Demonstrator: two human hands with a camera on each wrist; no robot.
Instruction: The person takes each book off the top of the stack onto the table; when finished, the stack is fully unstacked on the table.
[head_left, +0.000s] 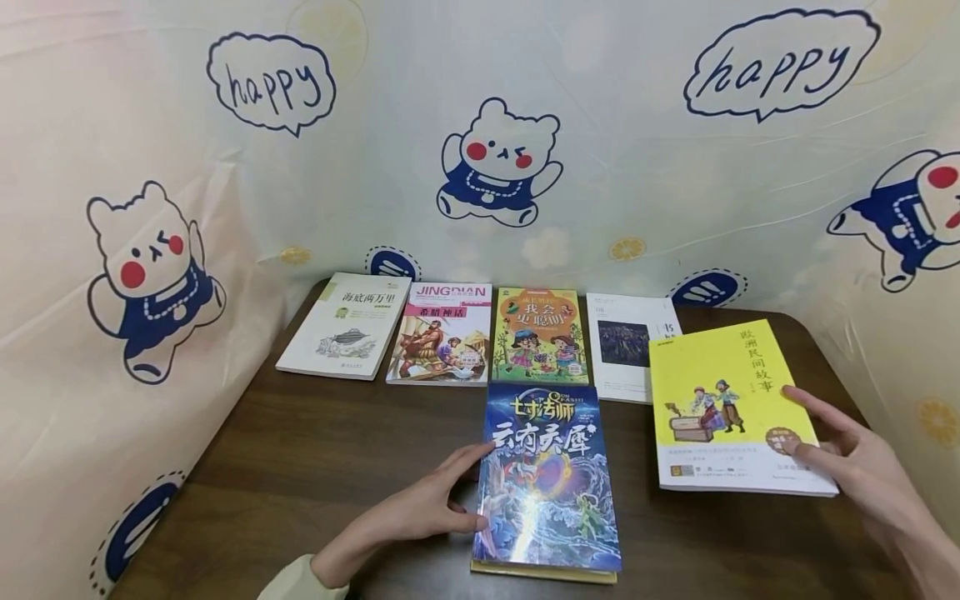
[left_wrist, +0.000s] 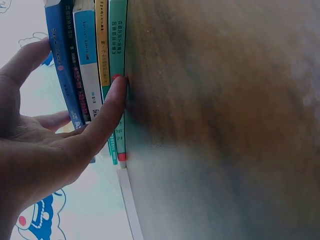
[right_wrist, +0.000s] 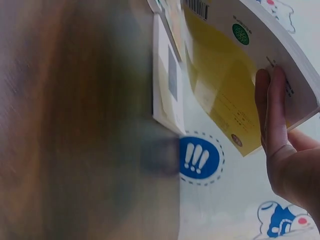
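My right hand (head_left: 862, 467) grips a yellow book (head_left: 720, 375) at its lower right, thumb on the front cover. It is lifted over the right of the table, overlapping a white book (head_left: 600, 367) in the head view. In the right wrist view, fingers (right_wrist: 276, 107) lie against the book's back cover (right_wrist: 225, 75). My left hand (head_left: 427, 500) touches the left side of a stack of books topped by a blue book (head_left: 551, 492). From the left wrist, several spines show, with fairly straight fingers against them, one on the green book (left_wrist: 118, 50).
Along the back of the dark wooden table (head_left: 315, 467) lie a cream book (head_left: 345, 325), a book with a pink title band (head_left: 442, 333) and a green-and-orange book (head_left: 542, 333). A printed cloth (head_left: 375, 208) hangs behind and at both sides.
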